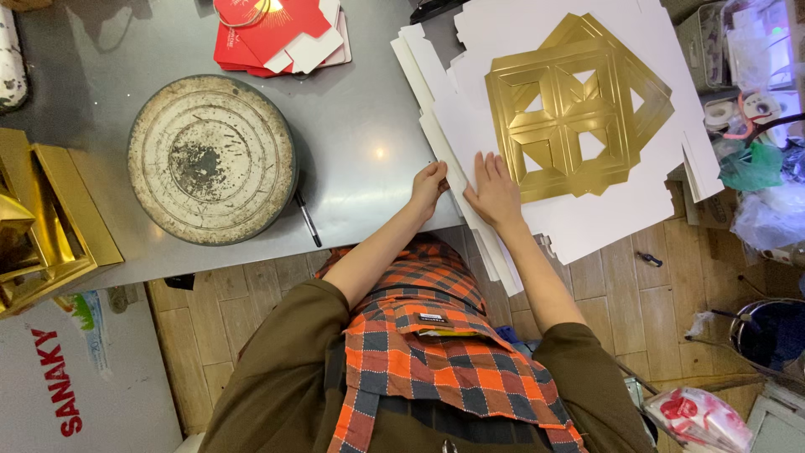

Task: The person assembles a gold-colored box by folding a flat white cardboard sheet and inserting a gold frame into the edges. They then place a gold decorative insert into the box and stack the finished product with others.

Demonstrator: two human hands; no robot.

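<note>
We observe the left hand [428,186] pinching the white card stack [470,143] edge, the right hand [495,191] open, flat on top. We advise squaring edges before lifting 1 sheet.

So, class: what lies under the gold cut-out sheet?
The gold cut-out sheet lies on a fanned stack of white card sheets, showing through its holes. The steel table beneath is covered there, so the sheet count cannot be told.
</note>
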